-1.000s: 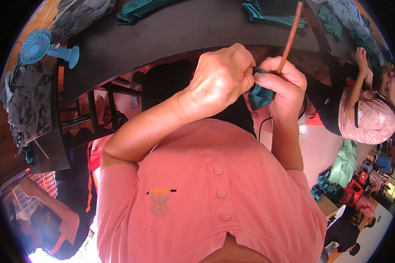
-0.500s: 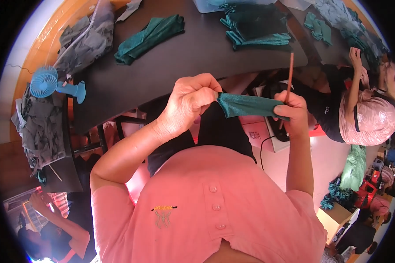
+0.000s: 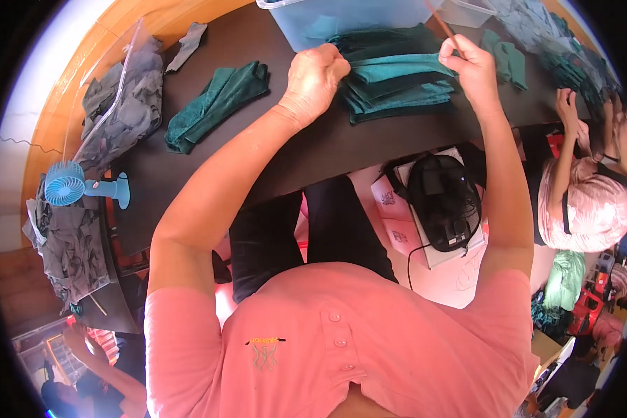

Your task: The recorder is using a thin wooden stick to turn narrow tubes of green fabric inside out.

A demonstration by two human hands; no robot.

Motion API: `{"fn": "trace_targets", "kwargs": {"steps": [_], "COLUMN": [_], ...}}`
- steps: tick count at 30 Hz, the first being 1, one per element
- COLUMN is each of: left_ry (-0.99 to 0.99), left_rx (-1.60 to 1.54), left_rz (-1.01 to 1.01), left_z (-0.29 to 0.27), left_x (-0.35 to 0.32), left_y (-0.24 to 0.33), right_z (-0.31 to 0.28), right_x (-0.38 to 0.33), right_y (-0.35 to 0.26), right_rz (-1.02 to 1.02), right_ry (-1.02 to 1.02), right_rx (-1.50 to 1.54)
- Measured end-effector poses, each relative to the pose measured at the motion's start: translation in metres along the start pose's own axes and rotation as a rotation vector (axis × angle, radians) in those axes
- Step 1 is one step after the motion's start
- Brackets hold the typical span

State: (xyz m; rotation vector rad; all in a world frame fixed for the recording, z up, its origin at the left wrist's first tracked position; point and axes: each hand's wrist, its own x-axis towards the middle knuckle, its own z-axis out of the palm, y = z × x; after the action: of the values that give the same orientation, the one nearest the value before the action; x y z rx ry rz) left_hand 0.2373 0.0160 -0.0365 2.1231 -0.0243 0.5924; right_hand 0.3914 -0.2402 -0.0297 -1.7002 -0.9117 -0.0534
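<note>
Green strip (image 3: 400, 65) has moved up over the folded stack (image 3: 398, 99), upper centre of frame; left grip (image 3: 319, 73) pinches one end, right grip (image 3: 472, 64) the other plus a stick (image 3: 439, 21). Uneven letting-go could skew it, or the stick might snag.

From my end the table (image 3: 233, 45) looks smooth and matt, the strip (image 3: 397, 64) over it and the stack (image 3: 397, 99) on it softly glossy velvet. I see translucent plastic in the bin (image 3: 355, 19) at its far side, smooth blue plastic in the fan (image 3: 65, 184) by its left edge, and what looks like wood in the stick (image 3: 439, 21) above it.
</note>
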Motion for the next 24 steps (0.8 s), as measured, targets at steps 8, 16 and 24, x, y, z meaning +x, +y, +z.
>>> {"fn": "trace_targets", "kwargs": {"steps": [8,16,24], "left_ry": [-0.005,0.217,0.097], "left_rx": [0.419,0.417,0.767], "left_rz": [0.033,0.168,-0.389], "left_z": [0.015,-0.053,-0.151], "left_x": [0.0,-0.036,-0.033], "left_y": [-0.008,-0.01,-0.049], "right_z": [0.007,0.01,0.028], "right_x": [-0.003,-0.007,-0.015], "right_y": [0.007,-0.014,-0.082], "right_rz": [0.058,-0.001,0.224], "right_ry": [-0.062,-0.038,0.076], "right_rx": [-0.462,-0.706,-0.245]}}
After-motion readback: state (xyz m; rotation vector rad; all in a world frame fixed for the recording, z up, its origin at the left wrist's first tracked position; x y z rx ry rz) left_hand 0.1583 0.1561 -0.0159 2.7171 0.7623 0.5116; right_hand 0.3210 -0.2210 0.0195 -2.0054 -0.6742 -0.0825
